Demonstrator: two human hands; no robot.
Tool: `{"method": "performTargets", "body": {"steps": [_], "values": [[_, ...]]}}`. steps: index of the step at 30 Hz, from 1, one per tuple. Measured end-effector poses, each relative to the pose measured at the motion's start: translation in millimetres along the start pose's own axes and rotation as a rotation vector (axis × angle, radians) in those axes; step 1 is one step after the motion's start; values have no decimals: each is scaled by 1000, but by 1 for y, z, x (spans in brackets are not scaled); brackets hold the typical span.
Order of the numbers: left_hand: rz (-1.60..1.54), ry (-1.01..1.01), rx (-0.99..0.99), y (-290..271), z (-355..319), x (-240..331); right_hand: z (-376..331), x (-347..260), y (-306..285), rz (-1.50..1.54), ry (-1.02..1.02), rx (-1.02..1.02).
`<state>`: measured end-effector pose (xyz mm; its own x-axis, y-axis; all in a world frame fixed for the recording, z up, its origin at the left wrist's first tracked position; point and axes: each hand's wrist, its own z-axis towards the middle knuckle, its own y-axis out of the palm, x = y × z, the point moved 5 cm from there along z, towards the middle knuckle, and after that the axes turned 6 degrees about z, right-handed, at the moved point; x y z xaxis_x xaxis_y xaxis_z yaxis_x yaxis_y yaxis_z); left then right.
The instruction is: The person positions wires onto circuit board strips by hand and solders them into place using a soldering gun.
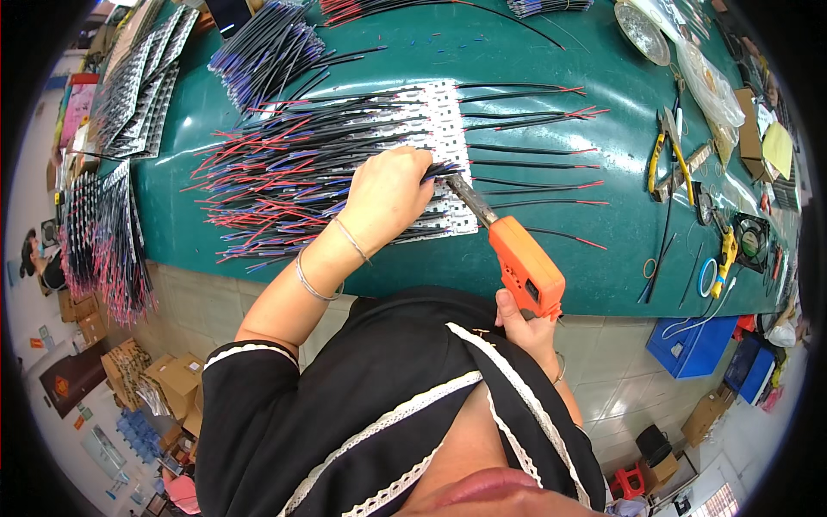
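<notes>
A white circuit-board panel [444, 103] lies on the green table, with many black-sleeved wires [293, 164] running off its left side, their ends red and blue. Several wire pairs [534, 164] reach out to its right. My left hand [388, 189] rests over the panel, fingers closed on a black wire [442, 169] near its right part. In my right hand [527, 332] is an orange soldering gun [525, 263], held by its lower end. Its metal barrel points up and left, and the tip meets the panel beside my left fingertips. The exact contact is too small to make out.
Bundles of black wires [267, 52] lie at the back left, near stacked board panels [142, 86]. Wired panels [103, 233] hang over the left edge. At right are yellow-handled pliers [659, 155], a small black fan [751, 239] and a metal dish [642, 34].
</notes>
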<state>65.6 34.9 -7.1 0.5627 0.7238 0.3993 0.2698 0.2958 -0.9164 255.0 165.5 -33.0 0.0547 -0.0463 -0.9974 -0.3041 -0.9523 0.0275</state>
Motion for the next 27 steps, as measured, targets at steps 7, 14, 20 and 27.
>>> {"method": "performTargets", "body": {"steps": [7, 14, 20, 27], "values": [[21, 8, -5, 1, 1, 1, -1, -4, 2, 2, 152, 107], [34, 6, -23, 1, 2, 1, -7, -6, -7, 192, 189, 154], [28, 6, -14, 2, 3, 0, -4, -9, -4, 365, 211, 110], [-25, -24, -68, 5, 3, -2, -8, 1, -3, 378, 258, 99]]}}
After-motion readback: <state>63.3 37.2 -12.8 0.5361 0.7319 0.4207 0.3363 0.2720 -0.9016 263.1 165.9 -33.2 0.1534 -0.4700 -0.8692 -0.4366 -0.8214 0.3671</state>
